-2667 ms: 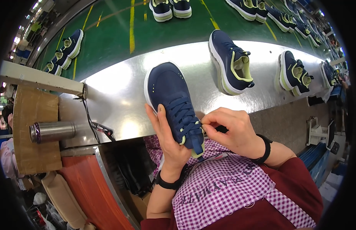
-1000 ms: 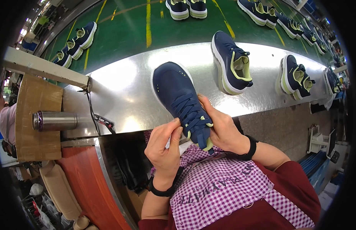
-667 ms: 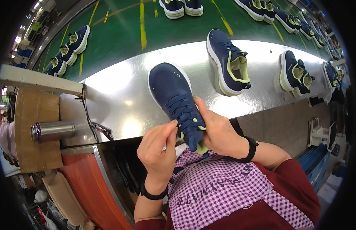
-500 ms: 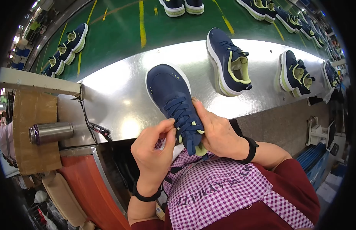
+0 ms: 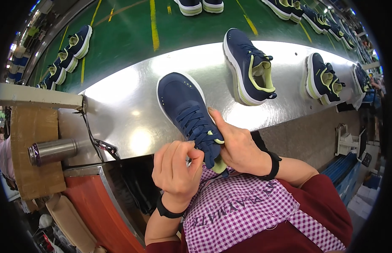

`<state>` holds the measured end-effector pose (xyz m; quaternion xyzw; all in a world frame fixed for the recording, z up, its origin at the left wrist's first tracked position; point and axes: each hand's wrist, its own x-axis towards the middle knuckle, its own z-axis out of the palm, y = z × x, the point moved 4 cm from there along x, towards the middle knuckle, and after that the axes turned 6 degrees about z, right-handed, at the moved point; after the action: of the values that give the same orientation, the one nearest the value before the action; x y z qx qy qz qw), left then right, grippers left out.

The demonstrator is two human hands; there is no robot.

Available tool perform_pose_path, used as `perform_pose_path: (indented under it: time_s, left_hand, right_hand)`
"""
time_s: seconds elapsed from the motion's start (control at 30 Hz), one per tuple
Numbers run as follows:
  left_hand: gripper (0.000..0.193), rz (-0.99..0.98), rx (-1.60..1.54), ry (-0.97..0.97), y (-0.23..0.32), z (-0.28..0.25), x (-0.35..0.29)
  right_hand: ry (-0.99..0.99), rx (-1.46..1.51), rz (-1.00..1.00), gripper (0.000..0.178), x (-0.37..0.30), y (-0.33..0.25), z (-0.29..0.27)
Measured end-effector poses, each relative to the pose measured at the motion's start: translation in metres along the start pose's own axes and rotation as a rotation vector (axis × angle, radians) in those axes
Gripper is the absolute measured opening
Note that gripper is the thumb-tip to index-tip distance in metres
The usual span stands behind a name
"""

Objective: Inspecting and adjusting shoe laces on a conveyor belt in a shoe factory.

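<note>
A navy sneaker (image 5: 182, 103) with a white sole and pale lime lining tilts over the metal ledge, toe pointing away from me. My right hand (image 5: 241, 146) is wrapped round the sneaker's right side near the heel, thumb along its edge. Closed in a pinch, my left hand (image 5: 177, 170) is at the left side of the laces (image 5: 195, 122), by the collar. Its fingertips hide what they hold, if anything. Beyond my right hand, a second navy sneaker (image 5: 237, 46) rests on the ledge, its collar facing me.
The shiny metal ledge (image 5: 124, 109) borders a green conveyor belt (image 5: 124, 38) carrying several navy sneakers. A pair of sneakers (image 5: 316, 78) stands farther right on the ledge. At left are a steel flask (image 5: 54, 152), a cardboard sheet (image 5: 33, 173) and a cream bar (image 5: 40, 96).
My left hand has shifted right and turned, its knuckles now more over the collar side. The held sneaker has moved slightly left. My right hand keeps its grip.
</note>
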<state>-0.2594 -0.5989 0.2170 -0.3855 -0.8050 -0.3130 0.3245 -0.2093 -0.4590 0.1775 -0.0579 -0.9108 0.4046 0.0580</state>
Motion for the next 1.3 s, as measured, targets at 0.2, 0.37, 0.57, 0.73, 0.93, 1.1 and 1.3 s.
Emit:
perform_pose_path:
  time_s: [0.2, 0.37, 0.57, 0.73, 0.93, 1.1, 1.3]
  left_hand:
    - [0.034, -0.48, -0.399, -0.039, -0.022, 0.009, -0.024]
    - [0.044, -0.188, -0.466, -0.267, -0.015, 0.006, -0.017]
    - [0.038, -0.416, -0.483, -0.119, -0.018, 0.008, -0.023]
    - [0.033, -0.403, -0.554, -0.163, -0.015, 0.004, -0.021]
    - [0.025, -0.478, -0.543, -0.276, -0.02, -0.011, -0.009]
    - [0.028, -0.489, -0.494, -0.378, -0.018, -0.015, -0.006]
    - [0.031, -0.435, -0.501, -0.333, -0.019, -0.01, -0.01]
  right_hand:
    - [-0.001, 0.066, 0.029, 0.072, 0.004, 0.005, -0.002]
    - [-0.015, 0.158, 0.115, 0.07, 0.004, 0.014, -0.004]
    - [0.019, 0.197, 0.114, 0.068, 0.004, 0.021, -0.007]
    - [0.011, 0.186, 0.123, 0.068, 0.004, 0.014, -0.005]
    - [0.018, 0.024, -0.014, 0.074, 0.0, 0.003, 0.0]
    - [0.003, -0.015, -0.034, 0.073, 0.0, 0.001, 0.001]
    - [0.004, 0.02, 0.0, 0.066, 0.002, 0.001, 0.001]
